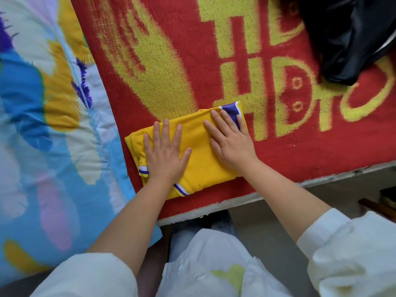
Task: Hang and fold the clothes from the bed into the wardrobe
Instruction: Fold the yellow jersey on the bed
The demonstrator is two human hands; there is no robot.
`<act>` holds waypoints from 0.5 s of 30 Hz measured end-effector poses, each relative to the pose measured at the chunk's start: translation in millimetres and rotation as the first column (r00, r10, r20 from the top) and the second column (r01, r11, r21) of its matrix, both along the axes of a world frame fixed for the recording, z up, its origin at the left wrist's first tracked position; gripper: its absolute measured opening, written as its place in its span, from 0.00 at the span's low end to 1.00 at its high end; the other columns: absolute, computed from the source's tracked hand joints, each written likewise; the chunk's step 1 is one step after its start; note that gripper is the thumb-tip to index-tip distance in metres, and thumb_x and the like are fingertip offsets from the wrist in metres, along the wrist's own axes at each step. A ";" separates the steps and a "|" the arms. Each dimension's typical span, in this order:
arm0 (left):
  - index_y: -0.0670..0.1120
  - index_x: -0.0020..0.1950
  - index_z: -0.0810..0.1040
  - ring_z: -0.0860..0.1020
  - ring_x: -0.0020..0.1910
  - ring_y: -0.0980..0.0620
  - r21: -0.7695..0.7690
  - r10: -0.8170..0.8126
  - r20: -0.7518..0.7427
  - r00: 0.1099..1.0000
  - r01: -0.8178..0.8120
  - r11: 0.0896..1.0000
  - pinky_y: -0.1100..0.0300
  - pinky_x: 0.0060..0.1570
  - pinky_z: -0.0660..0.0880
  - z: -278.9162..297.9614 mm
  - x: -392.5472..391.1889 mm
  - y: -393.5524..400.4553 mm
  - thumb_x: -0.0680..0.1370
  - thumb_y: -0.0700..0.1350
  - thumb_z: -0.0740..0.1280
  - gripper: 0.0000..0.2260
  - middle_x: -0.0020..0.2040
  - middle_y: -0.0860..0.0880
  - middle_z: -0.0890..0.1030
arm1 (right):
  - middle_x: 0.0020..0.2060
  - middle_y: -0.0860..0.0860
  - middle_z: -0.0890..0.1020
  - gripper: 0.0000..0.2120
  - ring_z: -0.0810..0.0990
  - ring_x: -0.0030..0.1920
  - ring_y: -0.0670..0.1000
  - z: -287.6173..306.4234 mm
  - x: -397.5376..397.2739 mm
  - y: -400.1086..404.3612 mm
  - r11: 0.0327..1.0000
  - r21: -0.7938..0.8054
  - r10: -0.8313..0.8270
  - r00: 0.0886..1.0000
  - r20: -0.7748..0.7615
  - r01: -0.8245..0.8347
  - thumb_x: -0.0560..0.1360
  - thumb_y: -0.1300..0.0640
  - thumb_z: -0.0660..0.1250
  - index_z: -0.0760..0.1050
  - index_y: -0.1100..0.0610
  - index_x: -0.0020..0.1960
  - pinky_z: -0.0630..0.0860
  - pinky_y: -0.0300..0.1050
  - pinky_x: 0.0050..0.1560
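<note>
We press both palms flat on a folded yellow jersey (199, 155) with purple-and-white trim, lying near the bed's near edge on a red blanket (192, 50). Our left hand (165, 153) and right hand (230, 140) lie open, fingers spread, gripping nothing. Yellow lettering on the blanket cannot be read whole. A black garment (347, 39) lies far right; a floral quilt (42, 125) lies left.

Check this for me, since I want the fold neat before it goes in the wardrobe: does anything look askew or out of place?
Nothing serious. The folded yellow jersey lies slanted to the bed edge, both the left hand and right hand flat on it. A black garment sits crumpled at the far right, unfolded.
</note>
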State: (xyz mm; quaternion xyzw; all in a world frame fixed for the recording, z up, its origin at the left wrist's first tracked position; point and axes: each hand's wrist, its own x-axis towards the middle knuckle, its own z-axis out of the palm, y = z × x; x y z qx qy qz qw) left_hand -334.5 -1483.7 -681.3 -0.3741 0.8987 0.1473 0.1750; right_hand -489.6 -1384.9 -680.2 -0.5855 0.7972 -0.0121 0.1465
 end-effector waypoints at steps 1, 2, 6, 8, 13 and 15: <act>0.50 0.75 0.45 0.45 0.75 0.44 0.027 0.015 0.052 0.999 -0.016 1.000 0.51 0.67 0.31 -0.7 -1.0 -3.6 0.77 0.61 0.50 0.30 0.76 0.42 0.51 | 0.65 0.53 0.74 0.20 0.69 0.67 0.53 -1.9 -4.8 -1.5 1.000 0.014 0.005 1.000 0.006 -0.005 0.79 0.48 0.50 0.65 0.51 0.68 0.47 0.49 0.70; 0.51 0.75 0.42 0.41 0.75 0.45 0.064 0.034 0.096 0.995 -0.041 0.997 0.51 0.66 0.29 0.0 -3.2 -7.4 0.79 0.61 0.49 0.30 0.77 0.44 0.44 | 0.65 0.54 0.74 0.21 0.70 0.66 0.53 -2.9 -8.6 -3.3 1.000 0.020 0.008 1.000 0.009 -0.008 0.77 0.49 0.52 0.67 0.53 0.68 0.47 0.48 0.70; 0.51 0.76 0.43 0.39 0.75 0.46 0.088 0.046 0.114 0.992 -0.057 0.995 0.49 0.68 0.32 7.9 -8.4 -13.9 0.79 0.61 0.49 0.30 0.77 0.45 0.41 | 0.65 0.60 0.72 0.20 0.63 0.68 0.56 -2.4 -10.6 2.0 0.990 -0.137 -0.016 0.992 0.128 0.033 0.81 0.50 0.47 0.65 0.58 0.68 0.48 0.47 0.71; 0.50 0.76 0.42 0.39 0.75 0.46 0.090 0.057 0.122 0.991 -0.068 0.994 0.47 0.68 0.33 12.0 -9.1 -11.6 0.79 0.62 0.48 0.31 0.77 0.45 0.42 | 0.66 0.63 0.71 0.20 0.61 0.68 0.59 6.0 -12.1 9.7 0.959 -0.186 -0.174 0.964 0.203 0.212 0.78 0.54 0.54 0.64 0.62 0.67 0.55 0.48 0.70; 0.38 0.72 0.60 0.65 0.69 0.43 -0.026 -0.075 -0.120 0.990 0.072 0.997 0.46 0.69 0.46 24.2 -21.1 10.9 0.75 0.49 0.52 0.27 0.70 0.40 0.68 | 0.66 0.57 0.70 0.29 0.68 0.66 0.56 32.9 -13.4 40.6 0.704 0.348 -0.705 0.556 0.440 0.619 0.75 0.47 0.62 0.62 0.60 0.71 0.66 0.46 0.59; 0.41 0.74 0.56 0.57 0.73 0.46 0.038 -0.056 -0.070 0.996 0.059 0.998 0.52 0.69 0.37 26.5 -24.6 23.9 0.76 0.51 0.48 0.28 0.73 0.42 0.62 | 0.56 0.54 0.75 0.25 0.73 0.58 0.54 32.8 -13.3 51.4 0.702 0.376 -0.701 0.491 0.517 0.605 0.74 0.46 0.63 0.69 0.59 0.65 0.65 0.40 0.47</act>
